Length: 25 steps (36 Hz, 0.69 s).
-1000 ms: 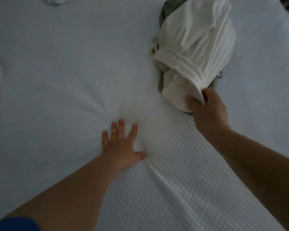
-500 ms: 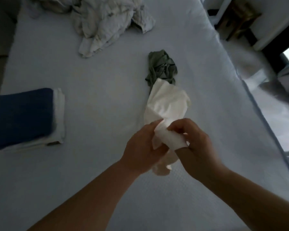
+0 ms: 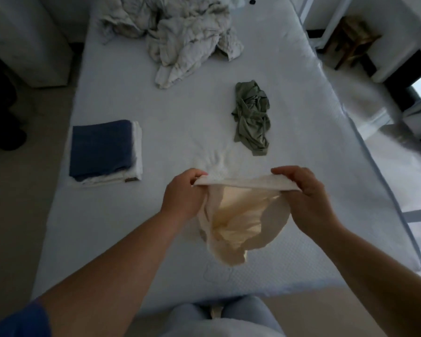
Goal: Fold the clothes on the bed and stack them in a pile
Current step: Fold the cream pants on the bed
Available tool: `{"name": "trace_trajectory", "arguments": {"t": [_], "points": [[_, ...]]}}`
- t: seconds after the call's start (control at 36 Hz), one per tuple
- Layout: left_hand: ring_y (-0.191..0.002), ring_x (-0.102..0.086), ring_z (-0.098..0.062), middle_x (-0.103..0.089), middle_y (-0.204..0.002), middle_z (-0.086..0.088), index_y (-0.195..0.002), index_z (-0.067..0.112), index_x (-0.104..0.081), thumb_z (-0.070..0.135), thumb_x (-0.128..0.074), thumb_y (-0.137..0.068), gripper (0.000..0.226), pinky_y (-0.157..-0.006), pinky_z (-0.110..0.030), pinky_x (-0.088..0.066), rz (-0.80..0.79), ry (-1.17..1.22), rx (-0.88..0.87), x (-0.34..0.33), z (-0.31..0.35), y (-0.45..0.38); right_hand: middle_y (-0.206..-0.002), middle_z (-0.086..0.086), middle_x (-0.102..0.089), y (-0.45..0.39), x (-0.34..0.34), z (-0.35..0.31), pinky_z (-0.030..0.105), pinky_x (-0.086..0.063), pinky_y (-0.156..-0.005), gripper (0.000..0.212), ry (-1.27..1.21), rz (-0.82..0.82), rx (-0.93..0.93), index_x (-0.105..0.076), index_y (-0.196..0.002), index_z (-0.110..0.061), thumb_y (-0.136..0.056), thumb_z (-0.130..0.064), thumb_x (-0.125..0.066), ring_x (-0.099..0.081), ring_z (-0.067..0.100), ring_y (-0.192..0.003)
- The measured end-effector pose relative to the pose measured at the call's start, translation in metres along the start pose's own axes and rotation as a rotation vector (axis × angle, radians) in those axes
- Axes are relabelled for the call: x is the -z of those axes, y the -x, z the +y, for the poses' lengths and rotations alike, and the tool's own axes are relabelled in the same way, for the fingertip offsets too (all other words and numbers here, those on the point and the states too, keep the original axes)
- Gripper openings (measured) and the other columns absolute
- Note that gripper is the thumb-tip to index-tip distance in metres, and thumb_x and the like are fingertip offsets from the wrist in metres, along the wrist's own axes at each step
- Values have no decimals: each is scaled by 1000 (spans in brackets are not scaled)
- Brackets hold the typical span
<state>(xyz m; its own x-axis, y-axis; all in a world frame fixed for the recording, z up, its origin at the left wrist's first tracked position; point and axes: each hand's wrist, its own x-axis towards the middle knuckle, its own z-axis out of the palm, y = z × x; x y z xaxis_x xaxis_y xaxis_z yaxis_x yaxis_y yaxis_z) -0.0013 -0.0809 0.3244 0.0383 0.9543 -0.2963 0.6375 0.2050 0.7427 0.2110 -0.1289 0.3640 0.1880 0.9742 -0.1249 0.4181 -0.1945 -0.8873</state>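
A cream garment (image 3: 238,222) hangs in the air above the near part of the white bed (image 3: 180,132). My left hand (image 3: 182,193) grips the left end of its waistband and my right hand (image 3: 304,193) grips the right end, stretching the band between them. A crumpled green garment (image 3: 252,117) lies on the bed beyond my hands. Farther back sits a rumpled heap of off-white cloth (image 3: 187,37). At the bed's left side rests a folded pile (image 3: 105,152), dark blue on top of white.
A white cabinet (image 3: 27,40) stands left of the bed, with dark things on the floor (image 3: 3,113) beside it. On the right are a wooden stool (image 3: 350,42) and a window. My legs show at the bed's near edge.
The view pulled back from the bed. My left hand left the sheet and joined the right on the cream garment; both hands then spread apart, stretching its waistband and lifting it off the green garment.
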Motion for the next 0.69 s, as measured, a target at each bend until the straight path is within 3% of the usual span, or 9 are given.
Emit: {"name": "trace_trajectory", "arguments": {"t": [0.08, 0.14, 0.22, 0.28, 0.36, 0.47, 0.61, 0.69], "points": [[-76, -57, -8, -61, -80, 13, -80, 31, -59, 18, -58, -85, 13, -59, -18, -40, 25, 100, -61, 19, 19, 14, -101, -11, -48, 11, -4, 4, 4, -35, -69, 17, 292, -42, 55, -65, -99, -23, -87, -12, -61, -50, -3, -84], [-73, -56, -5, -61, -77, 13, -75, 30, -58, 22, -54, -88, 15, -57, -15, -40, 31, 116, -104, 26, 34, 23, -110, -12, -44, 17, -12, 1, 13, -37, -74, 26, 413, -126, 40, -60, -111, -24, -86, -27, -63, -49, 2, -91], [-76, -58, -14, -62, -79, 7, -80, 27, -59, 24, -53, -89, 11, -60, -24, -42, 22, 24, -204, 33, 56, 36, -110, -17, -47, 25, -36, -15, 24, -44, -77, 45, 452, -291, 2, -50, -121, -33, -81, -47, -63, -51, 3, -95], [-79, -58, -14, -64, -83, 6, -85, 29, -59, 26, -54, -89, 7, -64, -27, -46, 15, -58, -270, 36, 66, 44, -102, -16, -56, 30, -53, -24, 26, -48, -75, 37, 406, -341, 4, -49, -116, -36, -83, -51, -57, -57, 7, -91], [-82, -59, -15, -67, -90, 5, -92, 28, -63, 29, -57, -87, 8, -71, -30, -50, 34, -95, -291, 49, 66, 46, -84, -16, -61, 31, -63, -33, 23, -47, -65, 10, 257, -259, 11, -54, -94, -43, -91, -34, -51, -60, 10, -81], [-80, -56, -10, -65, -91, 9, -96, 30, -65, 28, -65, -82, 14, -67, -23, -40, 56, -176, -253, 73, 35, 39, -75, -13, -64, 28, -43, -50, 28, -47, -60, 44, 22, -80, 0, -64, -69, -46, -84, -6, -56, -60, 13, -72], [-71, -50, -9, -52, -84, 10, -93, 30, -66, 29, -55, -85, 13, -52, -18, -26, 132, -407, -214, 65, -15, 45, -79, -8, -63, 28, -27, -76, 34, -50, -64, 37, -107, -45, 16, -66, -78, -36, -84, -2, -51, -60, 20, -78], [-68, -48, -10, -57, -85, 6, -89, 28, -66, 27, -52, -86, 14, -49, -16, -23, 224, -439, -194, 57, -30, 48, -77, -11, -65, 36, -28, -87, 38, -50, -70, 31, -182, -58, 26, -67, -80, -31, -86, -3, -53, -60, 20, -82]]}}
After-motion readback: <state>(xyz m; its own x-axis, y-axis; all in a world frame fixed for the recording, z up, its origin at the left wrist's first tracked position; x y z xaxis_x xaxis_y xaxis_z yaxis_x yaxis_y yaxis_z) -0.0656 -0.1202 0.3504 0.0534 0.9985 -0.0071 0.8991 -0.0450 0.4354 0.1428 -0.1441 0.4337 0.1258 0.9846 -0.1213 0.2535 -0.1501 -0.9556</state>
